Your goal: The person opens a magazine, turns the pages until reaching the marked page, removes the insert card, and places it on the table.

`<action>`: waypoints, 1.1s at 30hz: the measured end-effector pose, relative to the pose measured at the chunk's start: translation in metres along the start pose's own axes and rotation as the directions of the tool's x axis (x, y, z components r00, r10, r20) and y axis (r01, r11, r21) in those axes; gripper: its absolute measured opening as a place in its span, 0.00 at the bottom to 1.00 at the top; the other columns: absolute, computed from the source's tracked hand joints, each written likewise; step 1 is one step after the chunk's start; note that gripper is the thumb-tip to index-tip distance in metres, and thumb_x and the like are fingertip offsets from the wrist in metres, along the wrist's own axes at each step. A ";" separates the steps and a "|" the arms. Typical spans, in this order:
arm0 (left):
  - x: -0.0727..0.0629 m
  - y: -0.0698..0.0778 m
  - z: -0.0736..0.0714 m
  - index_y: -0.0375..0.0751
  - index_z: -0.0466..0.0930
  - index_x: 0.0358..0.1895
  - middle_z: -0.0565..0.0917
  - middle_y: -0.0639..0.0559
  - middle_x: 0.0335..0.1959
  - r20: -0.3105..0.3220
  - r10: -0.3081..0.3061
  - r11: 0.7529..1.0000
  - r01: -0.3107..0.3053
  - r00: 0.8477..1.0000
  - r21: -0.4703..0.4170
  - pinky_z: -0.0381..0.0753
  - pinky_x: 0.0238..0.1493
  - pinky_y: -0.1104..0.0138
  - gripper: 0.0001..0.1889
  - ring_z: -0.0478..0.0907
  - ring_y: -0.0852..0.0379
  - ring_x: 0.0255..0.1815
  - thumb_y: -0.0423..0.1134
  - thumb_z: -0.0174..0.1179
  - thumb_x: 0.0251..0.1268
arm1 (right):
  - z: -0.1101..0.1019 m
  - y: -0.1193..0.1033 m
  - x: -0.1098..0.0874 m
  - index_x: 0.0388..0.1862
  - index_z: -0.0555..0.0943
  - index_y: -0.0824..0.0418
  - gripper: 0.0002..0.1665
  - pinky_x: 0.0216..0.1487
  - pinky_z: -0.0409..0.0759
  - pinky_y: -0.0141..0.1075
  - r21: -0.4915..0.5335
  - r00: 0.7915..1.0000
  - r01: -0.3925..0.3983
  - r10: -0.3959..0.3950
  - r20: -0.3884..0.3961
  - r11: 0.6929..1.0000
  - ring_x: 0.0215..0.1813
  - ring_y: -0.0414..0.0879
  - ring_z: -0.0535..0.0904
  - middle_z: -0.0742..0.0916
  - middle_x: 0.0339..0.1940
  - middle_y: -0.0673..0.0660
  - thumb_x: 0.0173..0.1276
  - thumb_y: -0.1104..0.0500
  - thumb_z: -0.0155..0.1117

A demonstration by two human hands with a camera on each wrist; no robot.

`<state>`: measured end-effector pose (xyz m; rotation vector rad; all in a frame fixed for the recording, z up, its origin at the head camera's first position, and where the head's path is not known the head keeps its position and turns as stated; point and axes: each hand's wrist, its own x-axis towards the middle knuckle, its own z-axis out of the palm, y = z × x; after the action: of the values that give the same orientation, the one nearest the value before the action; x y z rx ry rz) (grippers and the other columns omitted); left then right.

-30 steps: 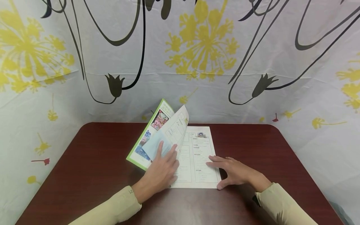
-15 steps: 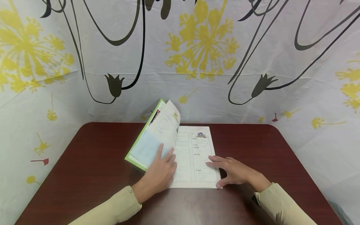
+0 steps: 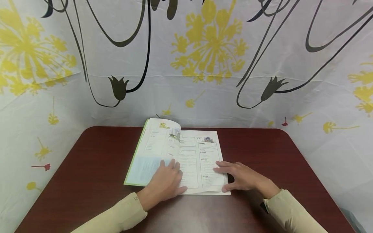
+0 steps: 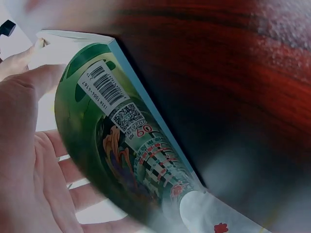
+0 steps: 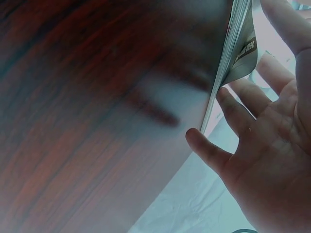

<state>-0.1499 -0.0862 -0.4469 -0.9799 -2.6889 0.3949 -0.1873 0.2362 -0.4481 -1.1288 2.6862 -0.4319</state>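
Observation:
A magazine lies open on the dark red table, its left part fanned and slightly raised toward the left. My left hand rests on the left page near the fold, fingers extended and thumb reaching onto the right page. In the left wrist view the green glossy cover, with a barcode, bends up off the table, and the left fingers lie on its far side. My right hand touches the right page's outer edge with spread fingers, thumb at the lower corner. A page corner curls beside the thumb in the right wrist view.
The reddish-brown wood table has rounded far corners. White fabric with yellow flowers and dark curling stems hangs behind it and along both sides.
The leaf under my left hand has turned over to the left and flattened, covering the photo page. The left part has swung down, and the left thumb now shows. The right hand has barely moved.

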 end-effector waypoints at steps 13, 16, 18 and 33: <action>-0.003 0.003 0.002 0.44 0.81 0.50 0.81 0.48 0.36 -0.042 0.015 1.000 -0.016 0.999 -0.018 0.76 0.36 0.53 0.41 0.77 0.48 0.44 0.79 0.52 0.54 | 0.002 -0.003 0.001 0.67 0.78 0.56 0.42 0.60 0.71 0.60 0.001 0.999 -0.029 0.029 -0.013 1.000 0.70 0.57 0.71 0.75 0.71 0.60 0.60 0.34 0.68; -0.003 0.003 0.002 0.45 0.79 0.56 0.82 0.47 0.39 -0.035 0.014 1.000 -0.014 0.999 -0.023 0.77 0.36 0.54 0.43 0.78 0.47 0.46 0.80 0.52 0.53 | 0.002 -0.004 0.002 0.66 0.79 0.56 0.41 0.60 0.72 0.59 0.004 0.999 -0.027 0.027 -0.024 1.000 0.69 0.57 0.72 0.76 0.71 0.60 0.61 0.33 0.67; -0.002 0.003 0.002 0.45 0.78 0.59 0.82 0.46 0.41 -0.020 0.010 0.999 -0.011 1.000 -0.036 0.78 0.36 0.53 0.44 0.78 0.47 0.48 0.80 0.52 0.53 | 0.002 -0.004 0.002 0.66 0.79 0.56 0.41 0.60 0.72 0.59 0.004 0.999 -0.025 0.025 -0.030 1.000 0.69 0.57 0.73 0.76 0.70 0.60 0.61 0.33 0.67; -0.002 0.002 0.003 0.46 0.76 0.64 0.82 0.47 0.40 -0.041 0.011 0.998 -0.014 0.999 -0.063 0.77 0.31 0.57 0.38 0.78 0.48 0.45 0.71 0.54 0.60 | 0.002 -0.003 0.006 0.67 0.78 0.55 0.42 0.59 0.73 0.57 -0.027 0.999 -0.025 0.025 -0.022 0.999 0.68 0.56 0.74 0.77 0.69 0.59 0.61 0.33 0.67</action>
<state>-0.1481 -0.0863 -0.4504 -1.0115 -2.6752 0.2904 -0.1884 0.2295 -0.4493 -1.1029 2.7295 -0.4067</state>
